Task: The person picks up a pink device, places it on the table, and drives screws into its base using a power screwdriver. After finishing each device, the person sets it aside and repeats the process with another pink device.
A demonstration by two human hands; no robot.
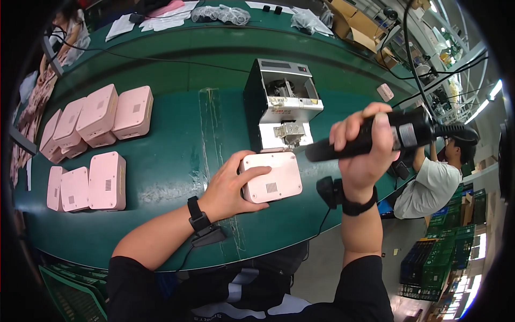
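On the green bench, a pink square box (283,173) with rounded corners lies with its vented, screw-holed face up. My left hand (228,185) is closed around its left side, thumb and fingers on the edges and one finger across the top. Above and to the right, my right hand (367,140) wraps around a black electric screwdriver (412,127), its cord running off to the right. The tool's nose points left, past the box's upper right corner and apart from it. Directly behind the box stands a silver and black screw feeder (284,110).
Several more pink boxes (99,115) stand in two groups at the left; one pink box (385,92) lies far right. Bags and papers (220,15) sit along the back shelf. A co-worker (429,185) is at the right, near green crates (440,263). Another person (72,37) is far left.
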